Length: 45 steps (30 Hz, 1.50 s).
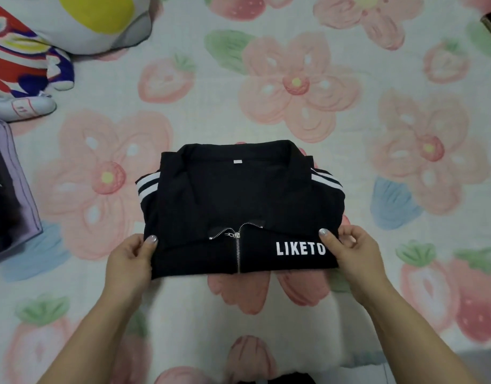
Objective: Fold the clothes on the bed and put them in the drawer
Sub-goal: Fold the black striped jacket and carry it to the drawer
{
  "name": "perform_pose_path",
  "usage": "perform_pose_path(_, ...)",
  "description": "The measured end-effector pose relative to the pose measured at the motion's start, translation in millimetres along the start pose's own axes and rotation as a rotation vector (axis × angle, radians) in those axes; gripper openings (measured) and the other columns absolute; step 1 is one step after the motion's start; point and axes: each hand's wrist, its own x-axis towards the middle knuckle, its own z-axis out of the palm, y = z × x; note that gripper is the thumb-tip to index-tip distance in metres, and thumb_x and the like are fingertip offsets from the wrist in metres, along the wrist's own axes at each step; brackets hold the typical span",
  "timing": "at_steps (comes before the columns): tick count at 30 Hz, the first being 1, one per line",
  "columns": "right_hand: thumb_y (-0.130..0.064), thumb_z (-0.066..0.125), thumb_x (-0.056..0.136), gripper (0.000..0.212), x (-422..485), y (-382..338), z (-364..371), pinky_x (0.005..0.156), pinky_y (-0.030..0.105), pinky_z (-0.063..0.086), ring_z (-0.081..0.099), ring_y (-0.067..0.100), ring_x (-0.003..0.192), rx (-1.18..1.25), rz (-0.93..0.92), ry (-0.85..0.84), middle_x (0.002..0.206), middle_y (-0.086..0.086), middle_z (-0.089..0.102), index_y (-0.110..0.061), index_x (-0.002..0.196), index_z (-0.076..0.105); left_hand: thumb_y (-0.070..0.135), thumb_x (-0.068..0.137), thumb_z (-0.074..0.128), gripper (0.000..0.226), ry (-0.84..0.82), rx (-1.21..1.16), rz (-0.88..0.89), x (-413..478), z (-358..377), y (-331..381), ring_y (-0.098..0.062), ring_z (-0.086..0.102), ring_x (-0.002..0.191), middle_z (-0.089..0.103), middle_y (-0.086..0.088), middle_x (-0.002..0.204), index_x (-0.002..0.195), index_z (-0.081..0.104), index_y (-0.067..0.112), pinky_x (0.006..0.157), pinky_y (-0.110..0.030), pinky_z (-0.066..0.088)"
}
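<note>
Black zip jacket (pixel 238 206): lying in a compact folded rectangle in the middle of the flowered bed cover (pixel 211 87), collar on the far side, zip and white lettering on the near panel. Gripping it at both near corners: left hand (pixel 129 261) pinching the left edge, thumb on top and fingers tucked beneath; right hand (pixel 352 253) pinching the right edge the same way, thumb just beside the lettering. Judging the fold on this piece as all but done, with squaring up or lifting as the likely step in hand. Remaining: carrying it to the drawer, none showing in view. Lying at the left edge, a dark item with a lilac border (pixel 11 195), possibly another garment, too cropped for telling. Peeking in at the bottom edge, a strip of dark cloth (pixel 280 379). Sitting at top left, well apart from the jacket, a plush toy (pixel 25 65).
</note>
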Motion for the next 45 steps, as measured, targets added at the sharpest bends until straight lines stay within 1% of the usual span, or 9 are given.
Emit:
perform_pose_path(3,-0.02,0.074,0.077,0.023,-8.0,10.3,2.5,0.048,0.01,0.04,0.054,-0.005,0.048,-0.046,0.028,0.078,0.049,-0.017,0.058,-0.017,0.075,0.051,0.027,0.094,0.05,0.04,0.01,0.018,-0.041,-0.8,6.5,-6.5,-0.021,0.039,0.063,0.044,-0.01,0.064,0.071,0.047,-0.005,0.056,-0.033,0.026)
perform_pose_path(6,-0.032,0.067,0.082,0.018,1.0,0.0,2.7,0.056,0.022,0.049,0.068,0.01,0.071,0.204,0.222,0.05,0.084,-0.001,0.072,-0.016,0.089,0.061,0.044,0.095,0.042,0.043,0.007,-0.382,-0.273,8.0,2.2,8.7,-0.016,0.059,0.064,0.065,-0.001,0.071,0.076,0.061,0.01,0.059,-0.03,0.044)
perform_pose_path(12,-0.03,0.058,0.088,0.029,20.7,-24.6,8.3,0.059,0.035,0.057,0.071,0.022,0.086,0.651,0.525,-0.122,0.102,0.005,0.073,-0.018,0.114,0.062,0.004,0.09,0.048,0.016,-0.049,-0.53,-0.331,16.9,-0.6,20.9,-0.017,0.059,0.064,0.06,-0.006,0.074,0.076,0.052,0.01,0.057,-0.029,0.051)
perform_pose_path(17,-0.015,0.057,0.091,0.003,26.4,-26.8,10.0,0.058,0.024,0.055,0.067,0.015,0.081,0.345,0.173,0.15,0.105,0.01,0.068,-0.017,0.091,0.059,0.02,0.097,0.039,0.014,0.305,-0.036,0.025,29.5,2.1,21.4,-0.02,0.046,0.078,0.048,0.004,0.073,0.089,0.046,0.011,0.068,-0.03,0.033)
perform_pose_path(21,-0.025,0.052,0.094,0.01,32.2,-34.2,20.1,0.07,0.03,0.055,0.066,0.015,0.09,0.227,0.166,0.025,0.102,-0.001,0.067,-0.021,0.1,0.059,0.044,0.093,0.045,0.037,0.086,-0.097,0.029,36.1,7.9,33.6,-0.013,0.05,0.065,0.055,0.001,0.073,0.08,0.051,0.009,0.057,-0.028,0.038)
perform_pose_path(26,-0.014,0.053,0.093,0.014,46.4,-46.4,29.0,0.071,0.03,0.058,0.07,0.012,0.086,0.277,0.017,-0.063,0.101,-0.004,0.07,-0.024,0.099,0.061,0.027,0.092,0.052,0.014,-0.072,-0.311,0.25,44.8,6.1,52.5,-0.002,0.066,0.086,0.071,0.016,0.092,0.094,0.062,0.038,0.066,-0.017,0.052)
perform_pose_path(31,-0.025,0.056,0.092,0.01,54.3,-34.2,31.7,0.083,0.041,0.054,0.066,0.023,0.092,0.177,0.238,0.0,0.107,0.008,0.067,-0.016,0.095,0.06,0.03,0.095,0.048,0.021,-0.092,-0.297,-0.021,49.3,17.1,40.2,-0.014,0.058,0.101,0.058,-0.003,0.121,0.114,0.047,0.019,0.09,-0.037,0.048)
perform_pose_path(38,-0.051,0.06,0.081,0.041,13.3,-4.8,8.7,0.084,0.038,0.047,0.06,0.024,0.09,-0.399,0.098,0.168,0.092,0.003,0.064,-0.012,0.094,0.057,0.049,0.088,0.05,0.035,0.251,0.219,0.0,-9.7,14.6,8.6,-0.023,0.047,0.077,0.051,0.006,0.073,0.092,0.046,0.015,0.069,-0.032,0.034)
perform_pose_path(45,-0.013,0.062,0.086,0.027,-21.7,8.4,2.5,0.049,0.024,0.051,0.065,0.015,0.055,-0.091,0.177,-0.225,0.075,0.011,0.069,-0.018,0.109,0.05,0.001,0.085,0.06,0.014,-0.151,-0.162,0.029,-37.5,-3.8,-16.7,-0.011,0.055,0.079,0.06,-0.002,0.095,0.092,0.065,0.012,0.068,-0.011,0.046)
